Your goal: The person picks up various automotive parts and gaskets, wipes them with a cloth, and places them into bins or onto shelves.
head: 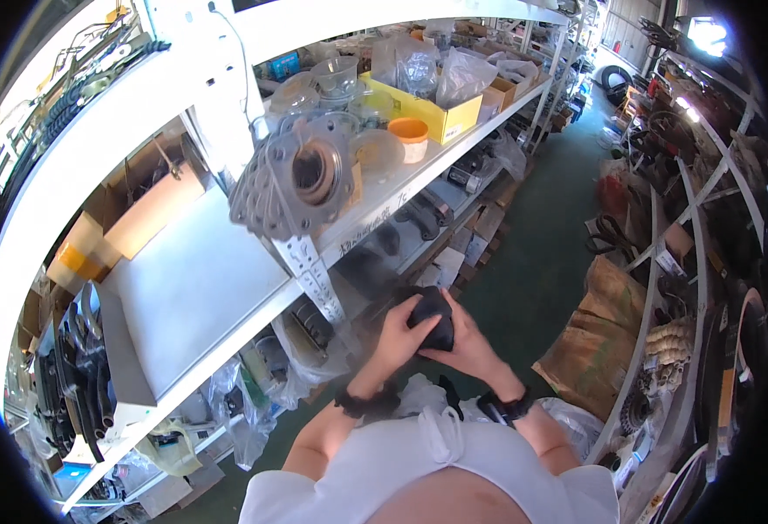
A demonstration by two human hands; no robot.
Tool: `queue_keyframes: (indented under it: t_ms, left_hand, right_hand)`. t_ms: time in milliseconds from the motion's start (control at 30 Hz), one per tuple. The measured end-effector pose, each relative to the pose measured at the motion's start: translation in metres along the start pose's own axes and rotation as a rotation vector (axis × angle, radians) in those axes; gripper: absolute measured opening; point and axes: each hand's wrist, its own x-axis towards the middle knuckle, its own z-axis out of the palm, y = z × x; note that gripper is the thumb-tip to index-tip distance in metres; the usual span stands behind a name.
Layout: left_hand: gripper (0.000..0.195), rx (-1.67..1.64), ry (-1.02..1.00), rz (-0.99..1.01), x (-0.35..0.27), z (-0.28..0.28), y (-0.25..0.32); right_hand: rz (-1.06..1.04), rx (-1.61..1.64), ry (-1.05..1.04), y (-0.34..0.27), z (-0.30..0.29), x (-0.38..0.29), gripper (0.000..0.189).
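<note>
A dark, rounded object [437, 321], black and possibly rubber, is held between both hands in front of the body. My left hand [402, 331] grips it from the left, with the thumb lying across its front. From the right and below, my right hand [465, 340] closes around it, fingers along its far edge. What the object is exactly cannot be told. Ahead and to the left, a bundle of flat metal gaskets or flanges [292, 177] with round openings hangs at the shelf post.
A white metal shelf [384, 219] holds clear plastic tubs [336, 75], an orange-rimmed cup [408, 139] and a yellow box [449, 124]. Black hoses [82, 380] stand in a carton at left. A brown paper sack [587, 334] lies by the right-hand rack. A green-floored aisle [534, 229] runs between.
</note>
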Motion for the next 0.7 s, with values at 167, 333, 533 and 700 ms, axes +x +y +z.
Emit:
queue_keyframes:
  t_ms: [167, 333, 533, 700]
  left_hand:
    - [0.03, 0.309, -0.197, 0.019, 0.015, -0.011, 0.031]
    - [0.028, 0.931, 0.283, 0.505, 0.034, -0.018, 0.048]
    - [0.017, 0.772, 0.76, 0.374, 0.008, -0.045, 0.061]
    - [0.038, 0.278, 1.311, 0.434, -0.033, -0.124, 0.083]
  right_hand:
    - [0.142, 0.411, 0.028, 0.046, 0.018, 0.034, 0.059]
    - [0.048, 0.425, -0.037, 0.08, 0.017, 0.086, 0.045]
    - [0.106, 0.292, -0.062, 0.096, -0.008, 0.136, 0.04]
    - [-0.193, 0.274, -0.151, 0.078, -0.012, 0.174, 0.04]
